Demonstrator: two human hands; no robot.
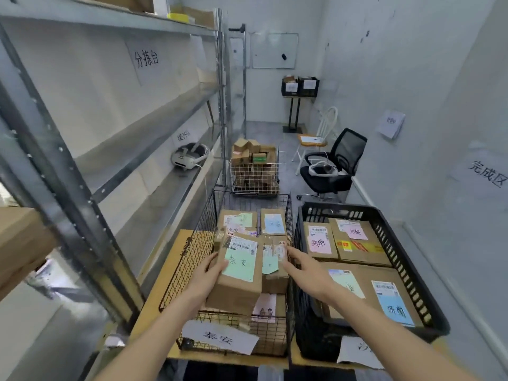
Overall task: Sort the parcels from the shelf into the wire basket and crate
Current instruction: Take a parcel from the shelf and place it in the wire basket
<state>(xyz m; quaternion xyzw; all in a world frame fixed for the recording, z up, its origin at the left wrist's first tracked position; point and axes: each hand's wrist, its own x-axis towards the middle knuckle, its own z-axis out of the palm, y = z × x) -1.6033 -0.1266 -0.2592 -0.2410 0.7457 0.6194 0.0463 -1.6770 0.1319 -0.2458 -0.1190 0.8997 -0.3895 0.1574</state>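
Note:
A brown parcel with a green label (238, 273) lies tilted on top of other parcels in the black wire basket (192, 259). My left hand (210, 270) holds its left side, fingers curled round the edge. My right hand (303, 266) hovers just right of it over the basket's right wall, fingers spread and relaxed, holding nothing. The black plastic crate (395, 237) to the right holds several parcels with pink and blue labels. Both containers stand on a yellow-brown surface (165, 287) and carry white paper signs in front.
A metal shelf unit (82, 171) runs along the left, with a cardboard box (19, 243) at its near end and a white headset (189, 159) further back. Beyond stand a white wire cart of boxes (254, 171), a black office chair (334, 166) and a white chair (319, 136).

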